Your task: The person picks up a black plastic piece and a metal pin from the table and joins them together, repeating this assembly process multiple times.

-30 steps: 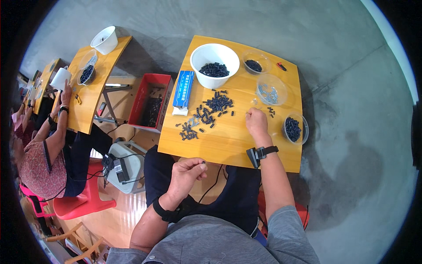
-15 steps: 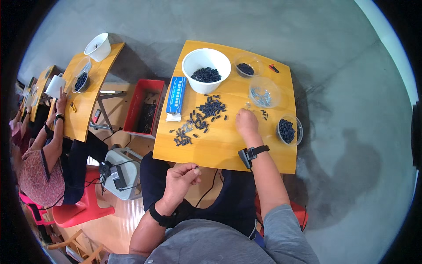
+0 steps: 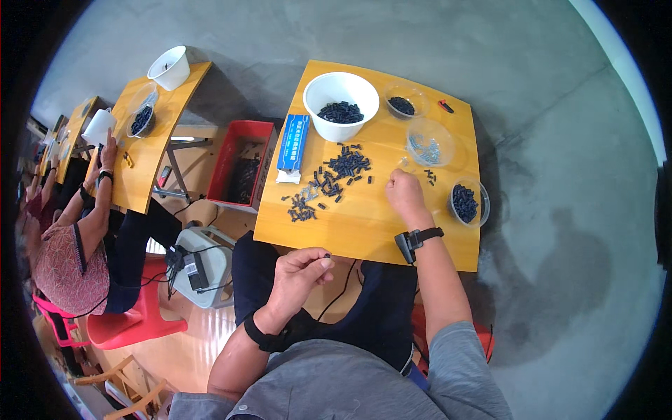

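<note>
My left hand point(image 3: 299, 281) is just off the near edge of the wooden table point(image 3: 448, 245). Its thumb and forefinger pinch a small black piece point(image 3: 327, 256), whose exact kind is too small to tell. Above the right half of the table, my right hand point(image 3: 407, 196) is closed in a loose fist, and its fingertips are hidden. It is nearest a clear tub of small silver parts point(image 3: 428, 148) and several loose dark bits point(image 3: 430, 178). To its left lies a pile of short black pieces point(image 3: 348, 164), with black and silver parts point(image 3: 302, 208) scattered nearer me.
A white bucket point(image 3: 360, 94) holding black pieces stands at the back, beside a blue box point(image 3: 293, 143). Clear tubs point(image 3: 484, 203) of black pieces sit at the right and back. A red bin point(image 3: 238, 133) is on the floor; a co-worker point(image 3: 77, 259) sits at another table, left.
The whole view has shifted slightly, moving the table right and up in the picture. My left hand has risen a little toward the table edge, while my right hand keeps nearly the same place.
</note>
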A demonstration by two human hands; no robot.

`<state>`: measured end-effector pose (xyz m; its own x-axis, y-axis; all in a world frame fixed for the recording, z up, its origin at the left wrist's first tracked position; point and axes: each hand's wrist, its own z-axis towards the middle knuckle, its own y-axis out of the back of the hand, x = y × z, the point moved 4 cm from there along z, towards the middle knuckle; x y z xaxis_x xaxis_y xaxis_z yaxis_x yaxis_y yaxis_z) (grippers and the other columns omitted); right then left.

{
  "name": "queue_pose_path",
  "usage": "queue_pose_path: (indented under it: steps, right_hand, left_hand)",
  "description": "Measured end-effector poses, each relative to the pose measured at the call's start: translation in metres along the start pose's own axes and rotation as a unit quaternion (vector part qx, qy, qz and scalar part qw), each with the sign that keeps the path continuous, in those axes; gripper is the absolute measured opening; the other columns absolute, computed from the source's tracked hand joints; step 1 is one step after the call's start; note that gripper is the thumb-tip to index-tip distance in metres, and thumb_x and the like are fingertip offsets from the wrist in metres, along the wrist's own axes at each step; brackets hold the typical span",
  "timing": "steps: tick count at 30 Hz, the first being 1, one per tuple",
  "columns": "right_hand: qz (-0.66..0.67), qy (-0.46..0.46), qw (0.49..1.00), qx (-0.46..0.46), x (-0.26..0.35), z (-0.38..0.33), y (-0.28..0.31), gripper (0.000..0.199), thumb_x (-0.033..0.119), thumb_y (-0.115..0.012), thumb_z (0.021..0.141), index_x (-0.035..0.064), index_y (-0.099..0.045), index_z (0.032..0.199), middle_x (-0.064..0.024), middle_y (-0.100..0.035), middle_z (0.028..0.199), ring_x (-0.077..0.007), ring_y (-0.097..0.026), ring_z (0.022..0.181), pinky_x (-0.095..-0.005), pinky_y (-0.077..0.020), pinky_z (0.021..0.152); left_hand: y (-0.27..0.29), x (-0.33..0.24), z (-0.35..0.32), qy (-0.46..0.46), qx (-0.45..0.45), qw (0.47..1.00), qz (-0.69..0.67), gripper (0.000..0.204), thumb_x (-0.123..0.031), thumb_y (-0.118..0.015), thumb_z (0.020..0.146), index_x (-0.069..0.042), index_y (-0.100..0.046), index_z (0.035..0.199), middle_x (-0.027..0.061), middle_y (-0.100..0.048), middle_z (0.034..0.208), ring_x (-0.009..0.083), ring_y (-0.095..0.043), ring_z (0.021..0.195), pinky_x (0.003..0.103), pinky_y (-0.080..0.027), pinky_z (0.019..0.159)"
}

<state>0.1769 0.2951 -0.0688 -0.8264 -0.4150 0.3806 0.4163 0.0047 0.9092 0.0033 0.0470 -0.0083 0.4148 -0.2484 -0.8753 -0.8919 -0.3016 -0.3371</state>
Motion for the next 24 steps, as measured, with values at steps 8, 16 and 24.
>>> queue_pose_path:
  steps: [8, 16, 24]
  right_hand:
    - [0.463, -0.161, 0.866, 0.096, 0.015, -0.031, 0.020, 0.011, 0.004, -0.055, 0.086, -0.0042, -0.061, 0.091, -0.0106, -0.062, 0.069, -0.0175, -0.061, 0.059, -0.0294, -0.0524, 0.058]
    - [0.684, -0.089, 0.707, 0.154, 0.084, -0.089, 0.070, 0.008, 0.001, -0.055, 0.089, -0.0021, -0.059, 0.095, -0.0044, -0.060, 0.073, -0.0117, -0.059, 0.059, -0.0242, -0.0513, 0.056]
    - [0.661, -0.016, 0.731, 0.168, 0.123, -0.124, 0.098, 0.008, 0.001, -0.055, 0.089, -0.0025, -0.059, 0.095, -0.0051, -0.060, 0.072, -0.0114, -0.060, 0.058, -0.0241, -0.0507, 0.056]
  left_hand:
    - [-0.008, -0.017, -0.009, -0.010, -0.012, 1.000, -0.003, 0.008, -0.002, -0.059, 0.087, 0.002, -0.064, 0.092, 0.0045, -0.064, 0.074, 0.0103, -0.059, 0.065, 0.023, -0.048, 0.060]
    - [-0.020, -0.027, -0.019, -0.043, 0.009, 0.999, -0.026, 0.009, -0.002, -0.060, 0.087, 0.002, -0.063, 0.094, 0.0046, -0.064, 0.075, 0.0108, -0.059, 0.064, 0.023, -0.048, 0.060]
    - [-0.029, -0.032, -0.041, -0.076, 0.042, 0.995, -0.039, 0.009, -0.001, -0.060, 0.087, 0.001, -0.063, 0.095, 0.0051, -0.064, 0.076, 0.0111, -0.060, 0.067, 0.024, -0.049, 0.061]
